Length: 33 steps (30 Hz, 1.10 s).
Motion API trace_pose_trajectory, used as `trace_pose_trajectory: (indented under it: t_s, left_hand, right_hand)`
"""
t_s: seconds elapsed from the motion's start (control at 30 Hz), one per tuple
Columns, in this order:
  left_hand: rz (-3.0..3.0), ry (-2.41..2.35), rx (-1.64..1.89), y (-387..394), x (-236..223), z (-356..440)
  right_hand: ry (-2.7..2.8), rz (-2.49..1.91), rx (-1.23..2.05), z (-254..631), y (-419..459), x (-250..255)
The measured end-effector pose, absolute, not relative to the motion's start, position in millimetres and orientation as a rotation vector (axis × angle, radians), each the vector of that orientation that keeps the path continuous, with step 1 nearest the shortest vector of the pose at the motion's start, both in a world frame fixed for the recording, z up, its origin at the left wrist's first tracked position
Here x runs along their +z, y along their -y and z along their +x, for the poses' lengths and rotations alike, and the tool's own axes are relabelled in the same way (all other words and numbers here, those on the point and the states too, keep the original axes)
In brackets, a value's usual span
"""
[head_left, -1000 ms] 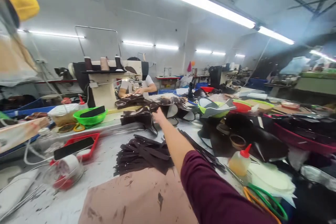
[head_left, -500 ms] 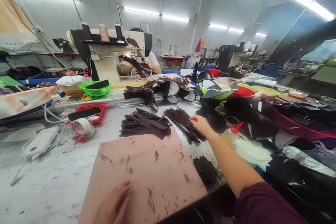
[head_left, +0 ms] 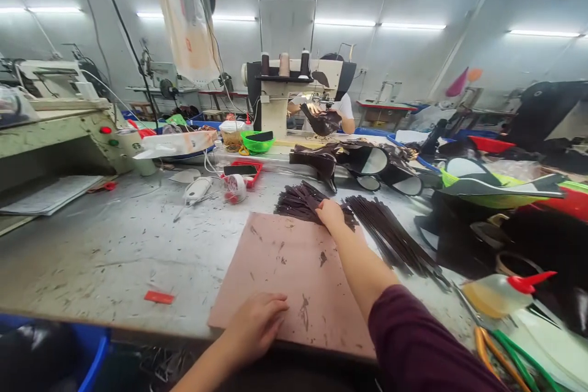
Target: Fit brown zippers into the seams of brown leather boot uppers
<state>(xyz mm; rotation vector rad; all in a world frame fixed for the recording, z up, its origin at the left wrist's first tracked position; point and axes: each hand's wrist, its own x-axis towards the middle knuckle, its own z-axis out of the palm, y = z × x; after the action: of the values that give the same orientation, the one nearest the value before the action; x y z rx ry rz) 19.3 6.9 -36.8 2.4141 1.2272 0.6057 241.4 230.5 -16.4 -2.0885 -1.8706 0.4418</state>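
Pink mat (head_left: 275, 272), dark strips (head_left: 294, 201) heaped at its far edge, apparently for easy reach.
Left hand (head_left: 261, 323) rests half-curled, seemingly empty, near the front edge; right hand (head_left: 331, 214) bends onto the strips, grip unclear.

Across from us stands a sewing machine (head_left: 274, 113), with three thread spools (head_left: 285, 65) (two dark, one beige) in a row. Nearer us we see a green bowl (head_left: 257, 147), then a red tray (head_left: 257, 177). A red scrap (head_left: 158, 297) lies on our left; on our right, a red-tipped bottle (head_left: 489, 297) sits near orange-handled scissors (head_left: 479, 340).
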Motion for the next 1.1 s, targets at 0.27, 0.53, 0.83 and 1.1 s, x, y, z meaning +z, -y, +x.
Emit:
trace_pose_trajectory:
  t_s: [0.27,0.53,0.83,1.1]
  left_hand:
    - [2.347,-1.217,0.518,-21,-32,18]
    - [2.509,-1.027,0.659,-42,-34,42]
    - [2.55,-1.316,0.622,-34,-47,15]
    - [2.379,-1.433,0.422,-30,-40,34]
  right_hand:
    - [1.955,-2.102,0.452,251,-209,-16]
    - [2.407,-1.773,0.122,207,-121,-23]
    - [2.611,-0.896,-0.444,236,-23,-54]
    - [2.477,-1.111,-0.332,249,9,-60]
